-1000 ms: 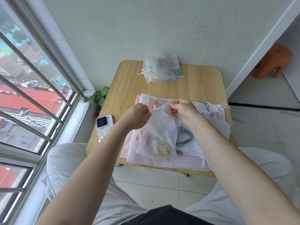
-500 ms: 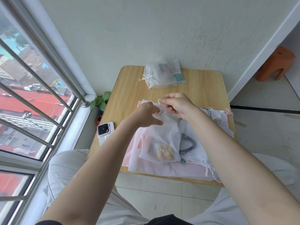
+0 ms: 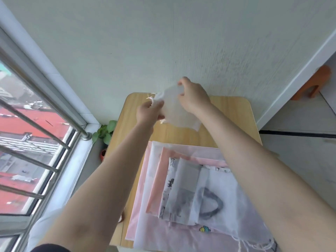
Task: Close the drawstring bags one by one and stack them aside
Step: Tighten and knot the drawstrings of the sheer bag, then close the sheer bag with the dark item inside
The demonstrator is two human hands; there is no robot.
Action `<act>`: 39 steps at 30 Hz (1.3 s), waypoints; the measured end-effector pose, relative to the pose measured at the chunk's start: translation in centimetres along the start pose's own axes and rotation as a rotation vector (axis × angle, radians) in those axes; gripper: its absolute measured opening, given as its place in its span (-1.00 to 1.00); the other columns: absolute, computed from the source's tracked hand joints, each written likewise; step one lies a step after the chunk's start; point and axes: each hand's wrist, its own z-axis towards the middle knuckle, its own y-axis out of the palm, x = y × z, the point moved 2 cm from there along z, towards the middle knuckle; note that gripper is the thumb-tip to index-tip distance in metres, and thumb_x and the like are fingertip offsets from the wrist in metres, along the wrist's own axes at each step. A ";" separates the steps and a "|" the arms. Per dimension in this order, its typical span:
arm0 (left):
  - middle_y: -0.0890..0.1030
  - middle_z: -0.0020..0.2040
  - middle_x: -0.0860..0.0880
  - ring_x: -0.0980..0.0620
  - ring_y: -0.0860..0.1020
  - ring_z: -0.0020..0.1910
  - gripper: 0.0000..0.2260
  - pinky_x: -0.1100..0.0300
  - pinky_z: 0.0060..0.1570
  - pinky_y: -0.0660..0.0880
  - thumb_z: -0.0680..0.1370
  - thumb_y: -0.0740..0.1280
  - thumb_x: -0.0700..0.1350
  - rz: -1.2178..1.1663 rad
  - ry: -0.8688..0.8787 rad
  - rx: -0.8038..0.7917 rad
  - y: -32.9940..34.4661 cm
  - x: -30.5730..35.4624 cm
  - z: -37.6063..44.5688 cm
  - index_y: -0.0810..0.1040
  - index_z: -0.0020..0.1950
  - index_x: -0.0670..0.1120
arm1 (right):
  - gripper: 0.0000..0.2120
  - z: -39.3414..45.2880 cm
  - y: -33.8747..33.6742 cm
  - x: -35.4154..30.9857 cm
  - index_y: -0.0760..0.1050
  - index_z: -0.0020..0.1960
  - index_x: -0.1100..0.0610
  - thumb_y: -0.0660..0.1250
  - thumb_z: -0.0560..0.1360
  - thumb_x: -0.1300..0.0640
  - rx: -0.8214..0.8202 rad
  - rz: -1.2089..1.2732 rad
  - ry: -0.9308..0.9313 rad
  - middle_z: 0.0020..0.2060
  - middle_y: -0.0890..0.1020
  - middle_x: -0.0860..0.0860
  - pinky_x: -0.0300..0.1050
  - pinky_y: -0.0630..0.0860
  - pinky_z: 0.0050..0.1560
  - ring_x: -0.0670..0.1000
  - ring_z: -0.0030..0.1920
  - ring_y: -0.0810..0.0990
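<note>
At the far end of the bench (image 3: pixel 234 113), close to the wall, both hands now hold the white drawstring bag (image 3: pixel 175 110) that half a second ago was still being cinched over the pile near the person's lap. The left hand (image 3: pixel 149 111) has its fingers (image 3: pixel 158 106) curled round the gathered neck, where the knotted cord (image 3: pixel 150 99) sticks out just past the knuckles, and the right hand (image 3: pixel 192 96) pinches the bag's far edge between thumb and fingertips. The bag has therefore travelled from the working pile to the stacking spot, which suggests that its closing is done and that only the setting-down remains (it looks lifted or barely resting, and which of the two cannot be told).

The earlier closed bags that lay at this far end are not separately visible; the held bag and the two hands cover that spot. Motion blur softens the bag's outline, so its contents cannot be made out. Nearer than the fingers, the pile of unclosed bags (image 3: pixel 181 188) waits, its top one showing a dark looped item (image 3: pixel 211 203) through the fabric. The phone seen earlier beside the pile is hidden by the left forearm. The pile's lower right corner is cut off by the frame.
</note>
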 end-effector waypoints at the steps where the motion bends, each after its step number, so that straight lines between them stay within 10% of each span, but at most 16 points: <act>1: 0.59 -0.05 -0.12 -0.03 0.62 -0.29 -0.90 0.07 -0.10 0.65 0.55 0.39 -0.13 -0.079 -0.071 0.015 0.3 -0.6 0.8 0.55 -0.13 -0.12 | -0.63 0.5 0.8 0.1 0.33 0.38 0.10 0.18 0.58 0.20 -0.036 0.018 -0.010 -0.01 0.56 0.09 -0.05 0.48 -0.09 0.12 -0.04 0.55; 11: 0.50 -0.15 -0.11 -0.07 0.53 -0.20 -0.93 0.07 -0.09 0.64 0.55 0.34 -0.20 -0.118 -0.224 0.031 0.7 -2.7 0.6 0.51 -0.13 -0.12 | -0.67 -0.9 5.7 3.6 0.42 0.33 0.10 0.24 0.57 0.15 -0.249 0.105 0.058 0.26 0.51 0.07 -0.11 0.46 0.08 0.10 0.18 0.52; 15: 0.50 -0.28 -0.01 -0.03 0.48 -0.27 -0.89 0.13 -0.21 0.47 0.48 0.31 -0.18 0.242 -0.033 0.101 0.3 -1.8 -3.1 0.45 -0.24 -0.03 | -0.85 -3.9 4.1 4.1 0.51 0.08 0.12 0.22 0.56 0.12 -0.248 0.108 0.078 0.06 0.60 0.06 -0.12 0.46 -0.08 0.06 -0.03 0.55; 21: 0.59 -0.07 0.04 0.06 0.56 -0.04 -0.82 0.28 -0.08 0.45 0.45 0.46 -0.07 1.016 0.319 -0.537 3.1 -3.9 -10.3 0.67 0.03 -0.04 | -0.77 -11.0 2.9 6.0 0.59 0.04 0.22 0.26 0.53 0.10 -0.561 0.054 0.208 -0.13 0.68 0.12 -0.12 0.48 -0.22 0.09 -0.21 0.65; 26: 0.53 0.14 -0.06 -0.05 0.43 0.21 -0.63 0.11 0.11 0.42 0.45 0.47 0.01 1.445 0.474 -0.422 3.5 -6.0 -12.3 0.58 0.24 -0.02 | -0.79 -15.3 2.5 6.8 0.59 -0.02 0.19 0.30 0.51 0.06 -0.652 -0.128 0.185 -0.20 0.58 0.07 -0.20 0.37 -0.32 0.09 -0.20 0.53; 39: 0.57 -0.09 0.04 0.01 0.53 -0.18 -0.95 0.22 -0.33 0.40 0.54 0.34 -0.05 1.034 0.203 -0.061 -1.2 -6.2 -13.6 0.59 -0.10 0.03 | -0.65 -17.2 2.4 6.9 0.43 0.27 0.14 0.20 0.49 0.25 -0.476 -0.492 0.151 0.24 0.45 0.11 0.16 0.20 0.35 0.15 0.32 0.35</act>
